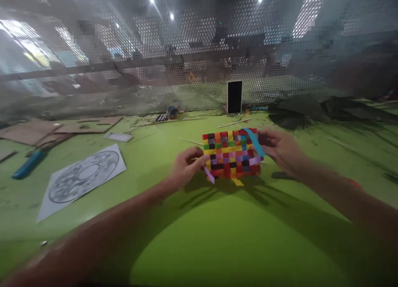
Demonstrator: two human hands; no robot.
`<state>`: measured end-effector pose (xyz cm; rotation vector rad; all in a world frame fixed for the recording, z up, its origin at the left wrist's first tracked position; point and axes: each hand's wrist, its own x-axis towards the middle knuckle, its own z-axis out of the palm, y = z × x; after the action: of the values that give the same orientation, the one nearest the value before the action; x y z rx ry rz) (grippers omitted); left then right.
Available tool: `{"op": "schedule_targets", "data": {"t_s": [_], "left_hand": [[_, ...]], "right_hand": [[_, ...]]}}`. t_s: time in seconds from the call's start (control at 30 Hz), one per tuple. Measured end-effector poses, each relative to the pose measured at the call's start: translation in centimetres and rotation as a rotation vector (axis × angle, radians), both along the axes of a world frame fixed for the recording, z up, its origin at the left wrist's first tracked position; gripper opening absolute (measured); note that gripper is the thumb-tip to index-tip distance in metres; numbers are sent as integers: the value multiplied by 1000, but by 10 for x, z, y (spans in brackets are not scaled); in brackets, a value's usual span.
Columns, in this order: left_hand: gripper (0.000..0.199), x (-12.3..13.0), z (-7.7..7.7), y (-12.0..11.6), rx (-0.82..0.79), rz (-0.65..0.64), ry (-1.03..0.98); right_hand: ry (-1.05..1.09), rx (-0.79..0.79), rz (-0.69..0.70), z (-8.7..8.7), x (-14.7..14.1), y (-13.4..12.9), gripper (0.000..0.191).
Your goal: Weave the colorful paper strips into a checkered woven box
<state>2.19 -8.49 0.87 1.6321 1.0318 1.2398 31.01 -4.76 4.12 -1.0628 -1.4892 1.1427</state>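
A woven mat of many-coloured strips [231, 154] is held up above the green table, between both hands. My left hand [186, 164] pinches its left edge, fingers closed, close to a loose purple strip end [209, 175]. At the right edge my right hand [278, 148] has its fingers closed by a blue strip [254, 142], which stands loose from the weave; its fingertips are partly hidden, and it seems to grip the mat there. A yellow strip end [238, 182] hangs from the lower edge.
On the left lie a printed sheet with a ring pattern [57, 183], a blue-handled tool [29, 164] and cardboard pieces [90, 125]. A dark-screened phone [234, 97] stands upright at the back, before a perforated screen [174, 54]. Thin sticks [234, 122] lie near it.
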Motion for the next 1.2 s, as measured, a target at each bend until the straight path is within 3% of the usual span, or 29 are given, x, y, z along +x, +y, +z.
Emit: {"op": "schedule_targets", "data": {"t_s": [0.1,0.33,0.5,0.73,0.97,1.2], "left_hand": [[33,-3,4,-9,-72,-68,40],[34,-4,4,-18,-243,29,58],[29,-3,1,-21,-217,56,49],[26,-2,7,-25,-243,99,43],[25,-8,17,-27,-161,2,51],[26,-9,10,-24,-236,-38,-24]], "right_hand": [[-34,-54,-61,-2,-4,-8,35],[-8,-77,-110,-10,-7,-9,35],[8,-64,-108,-15,-6,-8,36],[15,-179,-81,-13,-10,-13,34],[96,-328,-94,-6,-17,-18,34],[93,-366,-105,0,-21,-21,33]]}}
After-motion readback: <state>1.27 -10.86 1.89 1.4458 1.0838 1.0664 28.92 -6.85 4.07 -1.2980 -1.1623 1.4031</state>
